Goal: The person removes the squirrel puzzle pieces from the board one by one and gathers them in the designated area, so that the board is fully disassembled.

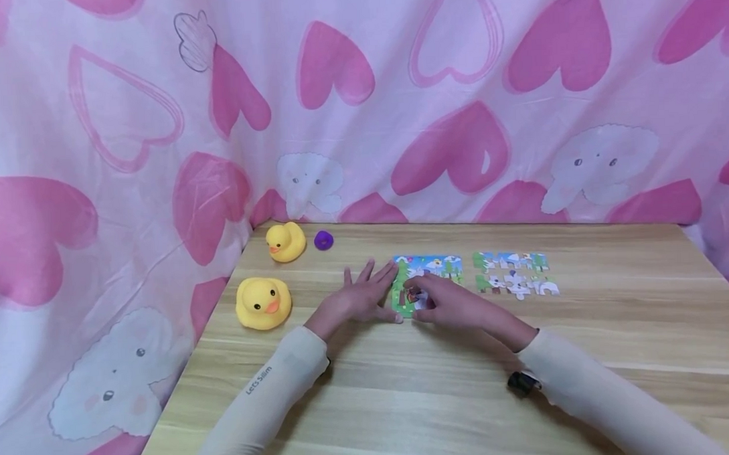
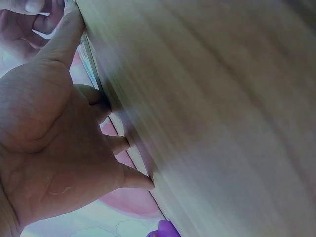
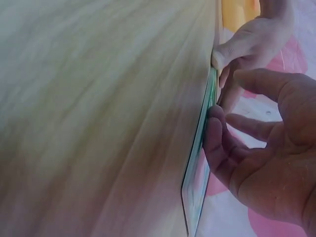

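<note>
A small picture puzzle board [image 1: 441,265] lies flat on the wooden table, showing green, blue and white printed scenery. My left hand [image 1: 367,298] rests at its left side with straight, spread fingers, the thumb by the near left corner. Over the board's near part hovers my right hand [image 1: 448,305], covering some of the picture. In the right wrist view that hand [image 3: 266,153] has thumb and index finger apart with nothing seen between them, and its bent lower fingers touch the board's edge [image 3: 200,163]. Several loose puzzle pieces [image 1: 517,286] lie in two rows right of the board.
Two yellow rubber ducks, one large [image 1: 263,303] and one smaller [image 1: 286,242], stand at the table's left. A small purple toy [image 1: 323,240] sits beside the smaller duck. A pink heart-patterned curtain [image 1: 349,134] hangs behind the table [image 1: 407,400] and along its left side.
</note>
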The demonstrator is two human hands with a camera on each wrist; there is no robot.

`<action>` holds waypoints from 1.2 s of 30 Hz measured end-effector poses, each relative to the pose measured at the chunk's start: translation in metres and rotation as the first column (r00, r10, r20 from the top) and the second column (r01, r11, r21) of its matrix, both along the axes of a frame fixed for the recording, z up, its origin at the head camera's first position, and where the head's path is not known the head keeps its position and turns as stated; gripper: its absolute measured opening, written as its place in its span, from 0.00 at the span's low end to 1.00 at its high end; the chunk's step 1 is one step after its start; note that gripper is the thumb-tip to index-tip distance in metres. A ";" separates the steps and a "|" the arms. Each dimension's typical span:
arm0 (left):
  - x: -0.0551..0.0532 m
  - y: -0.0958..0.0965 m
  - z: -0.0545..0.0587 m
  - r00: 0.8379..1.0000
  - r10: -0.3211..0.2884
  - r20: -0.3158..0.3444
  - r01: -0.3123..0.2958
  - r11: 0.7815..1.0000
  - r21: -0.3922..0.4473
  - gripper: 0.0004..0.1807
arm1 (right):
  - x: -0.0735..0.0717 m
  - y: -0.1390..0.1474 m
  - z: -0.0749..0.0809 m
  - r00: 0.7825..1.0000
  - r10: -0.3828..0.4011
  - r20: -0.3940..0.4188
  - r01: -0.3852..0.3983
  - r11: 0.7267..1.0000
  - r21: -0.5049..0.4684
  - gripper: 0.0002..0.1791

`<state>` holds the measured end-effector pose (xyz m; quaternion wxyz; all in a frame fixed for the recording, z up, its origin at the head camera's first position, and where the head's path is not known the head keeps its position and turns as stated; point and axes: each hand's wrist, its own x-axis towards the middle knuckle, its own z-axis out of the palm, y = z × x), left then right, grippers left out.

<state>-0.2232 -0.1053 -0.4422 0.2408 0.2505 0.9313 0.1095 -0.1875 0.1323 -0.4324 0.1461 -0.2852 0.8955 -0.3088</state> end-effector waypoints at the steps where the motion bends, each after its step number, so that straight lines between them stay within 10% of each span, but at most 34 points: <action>1: 0.001 0.000 0.003 1.000 0.003 0.004 -0.003 1.000 -0.001 0.64 | -0.001 -0.001 -0.001 1.000 -0.010 -0.001 0.010 1.000 0.000 0.31; 23: 0.006 0.002 0.012 1.000 0.001 -0.005 -0.001 1.000 -0.029 0.62 | -0.021 -0.003 -0.016 0.989 -0.093 0.119 0.099 0.994 -0.047 0.31; 36: -0.010 -0.001 -0.015 1.000 0.007 0.016 -0.006 1.000 -0.017 0.65 | -0.028 -0.007 -0.014 0.991 -0.090 0.101 0.091 0.996 -0.008 0.31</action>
